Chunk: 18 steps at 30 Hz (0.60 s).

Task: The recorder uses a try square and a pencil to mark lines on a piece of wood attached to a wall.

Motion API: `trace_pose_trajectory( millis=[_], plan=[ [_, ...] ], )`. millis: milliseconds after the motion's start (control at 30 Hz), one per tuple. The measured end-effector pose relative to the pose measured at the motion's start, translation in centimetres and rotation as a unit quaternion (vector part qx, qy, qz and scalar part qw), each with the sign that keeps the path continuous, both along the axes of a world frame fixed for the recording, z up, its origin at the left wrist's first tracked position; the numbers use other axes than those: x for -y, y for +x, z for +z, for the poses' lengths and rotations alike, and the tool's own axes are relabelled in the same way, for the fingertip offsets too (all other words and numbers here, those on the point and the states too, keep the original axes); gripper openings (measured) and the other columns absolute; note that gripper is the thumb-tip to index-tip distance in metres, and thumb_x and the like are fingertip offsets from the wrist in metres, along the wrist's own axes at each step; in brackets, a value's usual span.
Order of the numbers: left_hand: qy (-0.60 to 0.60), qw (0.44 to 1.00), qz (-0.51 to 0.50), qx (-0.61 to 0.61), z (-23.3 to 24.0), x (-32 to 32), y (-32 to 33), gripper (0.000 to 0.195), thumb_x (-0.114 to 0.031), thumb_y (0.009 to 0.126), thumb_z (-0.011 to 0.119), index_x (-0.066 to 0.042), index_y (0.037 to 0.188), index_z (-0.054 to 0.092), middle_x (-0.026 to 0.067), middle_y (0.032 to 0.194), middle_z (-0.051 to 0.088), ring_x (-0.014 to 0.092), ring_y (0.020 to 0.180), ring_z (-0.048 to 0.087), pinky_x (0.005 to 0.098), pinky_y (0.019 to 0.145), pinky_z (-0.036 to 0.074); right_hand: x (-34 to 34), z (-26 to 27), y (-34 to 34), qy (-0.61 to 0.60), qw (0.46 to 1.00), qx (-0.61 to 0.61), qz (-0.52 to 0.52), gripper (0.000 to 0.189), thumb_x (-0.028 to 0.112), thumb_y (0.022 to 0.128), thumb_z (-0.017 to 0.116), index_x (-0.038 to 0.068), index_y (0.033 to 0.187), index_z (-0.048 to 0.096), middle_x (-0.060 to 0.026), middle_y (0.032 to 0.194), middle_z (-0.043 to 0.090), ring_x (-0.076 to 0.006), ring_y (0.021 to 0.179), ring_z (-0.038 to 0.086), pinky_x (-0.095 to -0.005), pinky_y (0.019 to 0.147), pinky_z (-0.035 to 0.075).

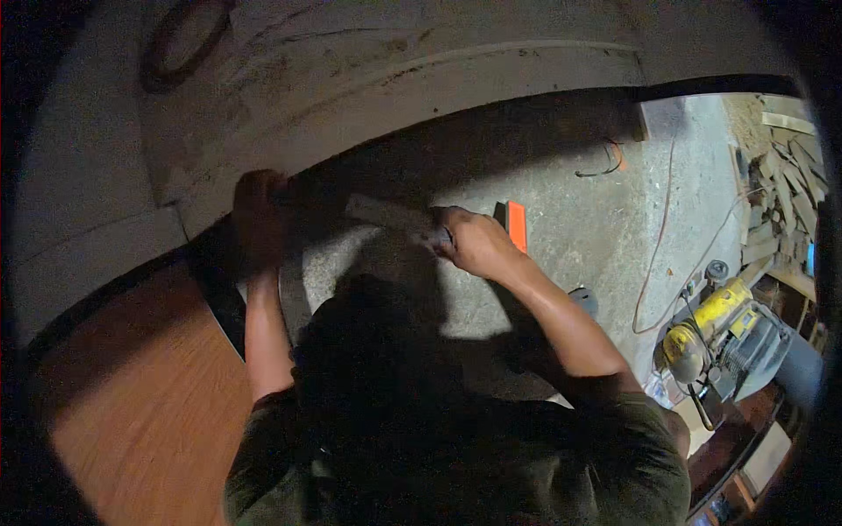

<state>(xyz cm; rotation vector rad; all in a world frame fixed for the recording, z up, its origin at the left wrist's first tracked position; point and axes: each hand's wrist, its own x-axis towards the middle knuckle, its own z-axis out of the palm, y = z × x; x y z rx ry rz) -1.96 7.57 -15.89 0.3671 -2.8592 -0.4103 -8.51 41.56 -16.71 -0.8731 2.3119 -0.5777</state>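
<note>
My left hand is in deep shadow at the front edge of a large pale panel. Its fingers are too dark to make out, so whether it grips the edge or only rests there is unclear. My right hand has its fingers closed around one end of a flat, dull grey piece, possibly a hand tool. That piece points leftward towards my left hand, apart from it, above the concrete floor. An orange bar-shaped object shows just beyond my right wrist.
A wood-grain board is at the lower left. On the right stand a yellow-and-grey machine, probably an air compressor, and a heap of wood offcuts. A thin cord trails over the concrete floor. A dark ring lies on the panel.
</note>
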Motion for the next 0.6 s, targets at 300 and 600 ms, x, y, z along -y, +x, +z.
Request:
trace_pose_trajectory(
  millis=[300, 600],
  plan=[
    [-0.175, 0.984, 0.006, -0.001, -3.0, 1.7, 2.1, 0.014, -0.013, 0.087, 0.057, -0.003, 0.092, 0.064, 0.0183, 0.097, 0.060, 0.034, 0.090, 0.059, 0.0444, 0.082, 0.046, -2.4, -1.6, -6.9, -0.069, 0.929, -0.320, -0.174, 0.036, 0.014, 0.081, 0.061, -0.001, 0.114, 0.058, -0.0270, 0.111, 0.059, -0.0443, 0.108, 0.055, -0.0537, 0.091, 0.045],
    [0.051, 0.992, -0.046, 0.101, 0.9, 4.2, -1.8, 0.012, -0.010, 0.081, 0.061, -0.002, 0.089, 0.065, 0.0179, 0.096, 0.062, 0.038, 0.092, 0.061, 0.0484, 0.084, 0.047, -1.1, -4.3, -14.4, -0.059, 0.890, -0.437, -0.117, 0.015, 0.010, 0.086, 0.053, 0.004, 0.099, 0.059, -0.0178, 0.101, 0.060, -0.0393, 0.094, 0.062, -0.0478, 0.082, 0.052]
  ],
)
